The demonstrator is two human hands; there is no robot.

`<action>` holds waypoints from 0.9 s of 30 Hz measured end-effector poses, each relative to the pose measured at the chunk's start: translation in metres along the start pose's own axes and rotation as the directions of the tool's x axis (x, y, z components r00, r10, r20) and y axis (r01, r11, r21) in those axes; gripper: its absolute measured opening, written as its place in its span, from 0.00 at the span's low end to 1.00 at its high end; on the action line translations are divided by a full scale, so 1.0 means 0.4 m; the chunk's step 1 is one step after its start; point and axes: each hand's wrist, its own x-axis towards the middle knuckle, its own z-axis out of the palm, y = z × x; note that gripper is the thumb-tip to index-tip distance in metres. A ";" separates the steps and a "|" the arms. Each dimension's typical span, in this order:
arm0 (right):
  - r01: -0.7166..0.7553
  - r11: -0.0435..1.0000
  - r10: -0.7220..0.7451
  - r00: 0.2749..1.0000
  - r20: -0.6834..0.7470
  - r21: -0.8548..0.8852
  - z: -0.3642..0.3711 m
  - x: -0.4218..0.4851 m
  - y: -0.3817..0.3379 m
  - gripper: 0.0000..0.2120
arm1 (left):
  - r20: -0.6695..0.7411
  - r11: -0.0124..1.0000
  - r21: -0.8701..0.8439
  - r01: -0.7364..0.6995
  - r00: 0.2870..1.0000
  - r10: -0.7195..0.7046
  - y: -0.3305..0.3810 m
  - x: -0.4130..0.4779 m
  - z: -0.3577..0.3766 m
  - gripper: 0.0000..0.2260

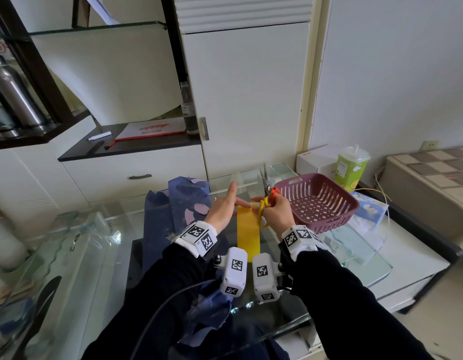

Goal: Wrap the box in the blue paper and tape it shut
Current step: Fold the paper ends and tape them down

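**Glass table [100, 229], blue paper left, scissors at a yellow strip**

Blue paper [188, 201] with pale pink patches lies crumpled across the middle of the table. One part stands up at the far left of the hands and another bunch spills over the near edge between the forearms. No box can be made out apart from the paper; whether one sits inside the raised part cannot be told.

Just right of the paper, the left hand [222, 209] is held palm-right with its fingers mostly straight: one points up and away, another reaches right to the far end of a yellow strip [248, 235]. Its thumb is hidden, so whether it pinches the strip is unclear. The strip runs from there back toward the person, between the two wrists.

The right hand [279, 211] is curled round the yellow and orange handles of scissors [266, 183], blades pointing up and away, beside the strip's far end.

Marker-tagged bands cover both wrists. A maroon basket [318, 203] sits right of the right hand, with a green cup [351, 170] farther back.
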 end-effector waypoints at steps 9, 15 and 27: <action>-0.019 0.999 0.019 1.000 -0.005 0.035 -0.003 0.009 -0.003 0.14 | -0.090 0.998 -0.056 -0.017 0.996 0.012 0.002 -0.003 0.009 0.35; -0.040 0.999 0.040 0.999 0.000 0.015 -0.016 0.011 0.000 0.13 | -0.208 0.963 -0.265 -0.043 0.978 -0.013 0.025 -0.006 0.010 0.26; -0.070 0.995 0.068 0.997 0.020 0.067 -0.001 -0.018 0.018 0.13 | -0.213 0.933 0.307 -0.188 0.942 0.260 -0.008 -0.044 0.043 0.18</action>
